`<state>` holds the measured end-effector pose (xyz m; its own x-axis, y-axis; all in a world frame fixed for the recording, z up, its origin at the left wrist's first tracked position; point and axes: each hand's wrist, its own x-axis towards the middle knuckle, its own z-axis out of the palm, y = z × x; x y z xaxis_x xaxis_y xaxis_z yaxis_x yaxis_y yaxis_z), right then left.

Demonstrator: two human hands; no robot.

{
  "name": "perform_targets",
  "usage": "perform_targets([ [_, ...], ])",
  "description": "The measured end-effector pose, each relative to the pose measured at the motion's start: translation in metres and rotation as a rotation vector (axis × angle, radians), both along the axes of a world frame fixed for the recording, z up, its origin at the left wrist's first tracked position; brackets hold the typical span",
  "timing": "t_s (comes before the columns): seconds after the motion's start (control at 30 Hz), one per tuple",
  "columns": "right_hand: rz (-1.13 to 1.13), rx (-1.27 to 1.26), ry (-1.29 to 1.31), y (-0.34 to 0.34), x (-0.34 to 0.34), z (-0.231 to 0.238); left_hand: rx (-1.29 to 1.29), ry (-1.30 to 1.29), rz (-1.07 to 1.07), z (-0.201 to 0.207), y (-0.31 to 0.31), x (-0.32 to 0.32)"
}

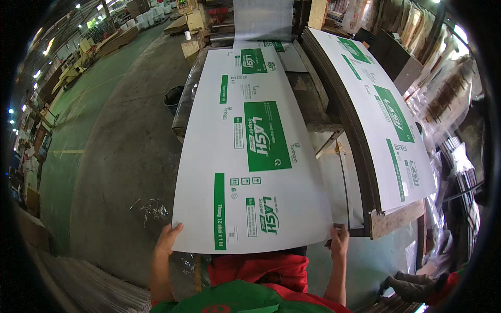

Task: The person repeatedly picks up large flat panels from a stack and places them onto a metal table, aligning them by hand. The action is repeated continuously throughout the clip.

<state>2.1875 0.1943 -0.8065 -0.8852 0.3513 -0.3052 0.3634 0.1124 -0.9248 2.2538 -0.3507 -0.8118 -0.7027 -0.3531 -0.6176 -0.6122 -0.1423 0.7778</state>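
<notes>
— So, from the left: grip and handling?
— Left hand (168, 237) pinches the sheet (193, 156) by its left edge, near corner; fingers underneath hidden. Judged light, smooth, fairly stiff, liable to crease; best held at both near corners.
— Position relative to the hands?
— Between them, stretching lengthwise away. Right hand (339, 239) pinches the right edge, near corner, fingertips partly obscured. Further right, apart: a stack (373, 125) of similarly printed sheets.
</notes>
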Motion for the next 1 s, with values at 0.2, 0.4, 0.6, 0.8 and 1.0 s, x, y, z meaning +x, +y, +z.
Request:
perform_targets([
  [0.2,-0.056,0.266,0.061,0.002,0.014,-0.032,-0.204,0.404,-0.164,0.002,0.026,-0.001],
  [0.4,-0.047,0.306,0.178,0.011,0.02,-0.034,-0.187,0.409,-0.328,0.033,0.024,-0.01],
  [0.6,-0.256,0.076,-0.039,-0.003,0.069,-0.021,-0.193,0.436,-0.381,0.071,0.015,0.002],
  [0.8,-0.233,0.03,-0.019,-0.002,0.035,-0.054,-0.302,0.419,-0.338,0.078,0.021,-0.034],
  [1.0,-0.2,0.099,0.155,0.03,-0.076,-0.085,-0.418,0.433,-0.357,0.033,0.052,-0.128],
])
